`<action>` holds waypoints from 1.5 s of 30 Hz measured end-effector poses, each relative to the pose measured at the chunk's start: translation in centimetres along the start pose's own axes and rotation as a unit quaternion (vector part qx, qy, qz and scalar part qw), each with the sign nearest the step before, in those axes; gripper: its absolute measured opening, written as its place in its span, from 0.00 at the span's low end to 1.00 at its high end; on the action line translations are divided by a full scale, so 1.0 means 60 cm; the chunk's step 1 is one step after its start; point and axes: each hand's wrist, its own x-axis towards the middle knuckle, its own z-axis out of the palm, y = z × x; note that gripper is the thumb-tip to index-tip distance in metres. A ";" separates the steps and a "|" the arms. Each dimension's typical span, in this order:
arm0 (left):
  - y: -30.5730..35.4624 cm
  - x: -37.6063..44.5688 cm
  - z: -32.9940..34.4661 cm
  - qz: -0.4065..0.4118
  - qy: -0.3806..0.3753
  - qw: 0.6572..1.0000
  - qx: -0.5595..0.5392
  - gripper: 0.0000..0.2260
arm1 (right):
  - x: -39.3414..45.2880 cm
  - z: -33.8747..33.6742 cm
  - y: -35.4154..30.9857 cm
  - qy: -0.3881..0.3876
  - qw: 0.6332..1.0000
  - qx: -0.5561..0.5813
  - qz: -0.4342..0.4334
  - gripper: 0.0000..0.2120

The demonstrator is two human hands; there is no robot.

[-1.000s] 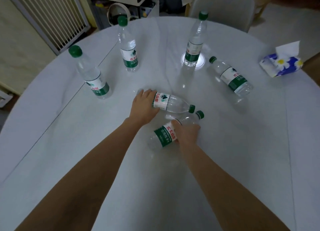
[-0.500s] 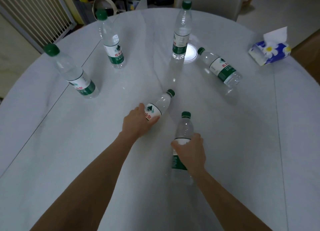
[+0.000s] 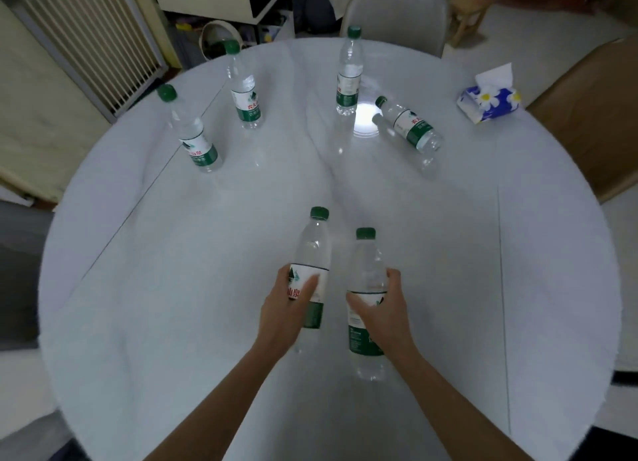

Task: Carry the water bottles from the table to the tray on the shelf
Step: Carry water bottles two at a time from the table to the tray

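Note:
My left hand (image 3: 283, 314) grips a clear water bottle (image 3: 312, 253) with a green cap around its label, held upright above the round white table (image 3: 172, 288). My right hand (image 3: 385, 315) grips a second bottle (image 3: 366, 270) the same way, close beside the first. Three more bottles stand on the table: one at the left (image 3: 193, 136), one further back (image 3: 244, 91) and one at the far middle (image 3: 348, 77). Another bottle (image 3: 409, 125) lies on its side to the right of that. No shelf or tray is in view.
A blue tissue pack (image 3: 488, 101) with flower print sits at the table's far right. A grey chair (image 3: 393, 15) stands behind the table, and a brown chair (image 3: 593, 115) at the right. A slatted radiator cover (image 3: 93, 35) and cluttered shelving are at the back left.
Both hands have lifted their bottles from lying on the table to upright and drawn them back toward me. The view has pulled back from the table.

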 end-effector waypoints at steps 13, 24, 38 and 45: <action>-0.064 -0.435 -0.013 0.101 -0.139 0.979 -0.111 0.14 | -0.507 -0.075 0.091 0.190 0.980 0.059 -0.020 0.26; -0.091 -0.863 0.191 0.190 -0.443 0.876 -0.002 0.16 | -0.959 -0.286 0.311 0.488 0.861 0.139 0.034 0.23; -0.294 -1.653 0.524 0.238 -0.731 0.635 0.076 0.13 | -1.733 -0.497 0.695 0.776 0.584 0.202 0.129 0.20; -0.386 -1.970 0.644 0.266 -0.832 0.476 0.105 0.17 | -1.975 -0.567 0.827 0.857 0.445 0.199 0.166 0.19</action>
